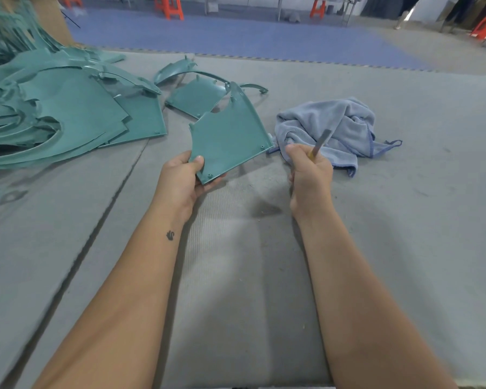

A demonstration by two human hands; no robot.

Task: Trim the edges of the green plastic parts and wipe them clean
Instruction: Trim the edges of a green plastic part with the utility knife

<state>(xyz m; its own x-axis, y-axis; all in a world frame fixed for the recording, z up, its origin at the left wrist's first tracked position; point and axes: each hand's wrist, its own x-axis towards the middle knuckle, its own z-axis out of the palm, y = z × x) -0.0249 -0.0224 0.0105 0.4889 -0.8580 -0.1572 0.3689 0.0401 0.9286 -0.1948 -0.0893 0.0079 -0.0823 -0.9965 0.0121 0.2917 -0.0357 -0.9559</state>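
My left hand (pixel 184 175) grips the near corner of a flat, fan-shaped green plastic part (pixel 230 138), thumb on top, and holds it tilted up off the grey mat. My right hand (pixel 310 176) is closed round the yellowish handle of a small knife (pixel 321 141) whose grey blade points up and away, a short way right of the part and not touching it. A crumpled blue-grey cloth (pixel 340 123) lies on the mat just behind the right hand.
A large heap of green plastic parts (pixel 56 113) fills the left side, with a few loose green pieces (pixel 194 101) behind the held part. Grey mats (pixel 236 276) cover the floor, a seam running diagonally at left. Orange stools (pixel 169 7) stand far back.
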